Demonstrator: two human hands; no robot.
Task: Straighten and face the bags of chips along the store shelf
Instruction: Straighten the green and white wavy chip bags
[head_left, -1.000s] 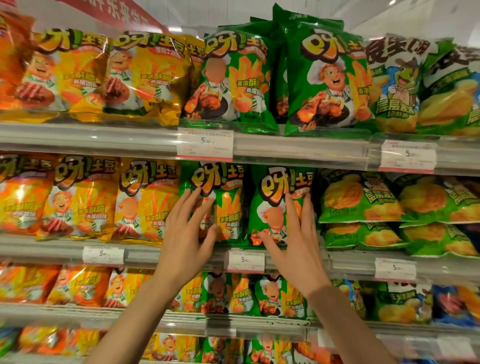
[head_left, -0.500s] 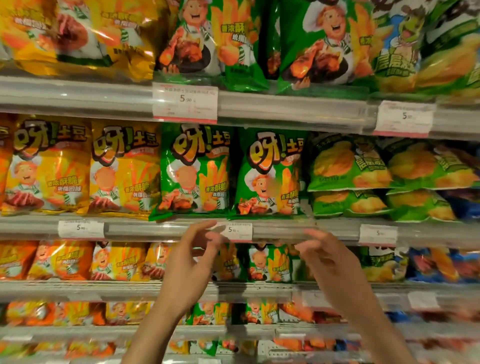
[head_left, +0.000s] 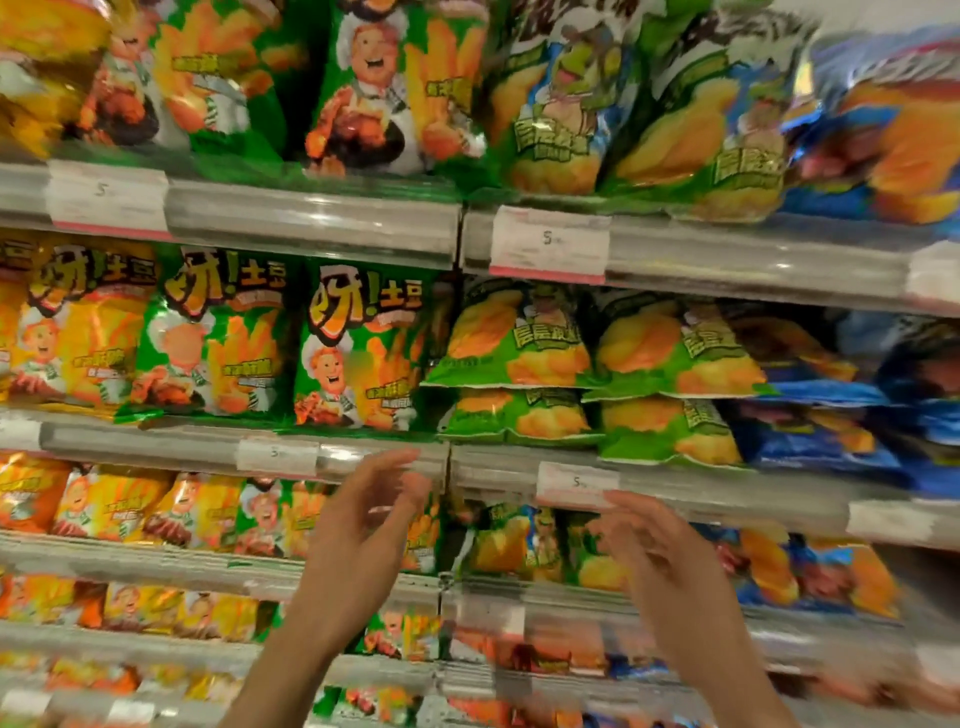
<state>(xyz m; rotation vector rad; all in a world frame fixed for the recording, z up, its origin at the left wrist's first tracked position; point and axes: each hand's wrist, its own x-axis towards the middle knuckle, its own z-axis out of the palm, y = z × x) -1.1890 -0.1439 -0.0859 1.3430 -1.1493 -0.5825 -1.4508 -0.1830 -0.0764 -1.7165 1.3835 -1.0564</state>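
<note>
Two hands, left (head_left: 358, 525) and right (head_left: 649, 551), raised with fingers loosely spread, empty, before store shelf (head_left: 322, 452); two upright green chip bags (head_left: 358, 348) above; four stacked flat green bags (head_left: 519, 338) alongside.

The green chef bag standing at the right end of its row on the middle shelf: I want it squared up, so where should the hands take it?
Probably by its two side edges, from the front. The green chef bag stands upright, face out, its top under the shelf above. The left hand and right hand hang open below, touching nothing.
</note>
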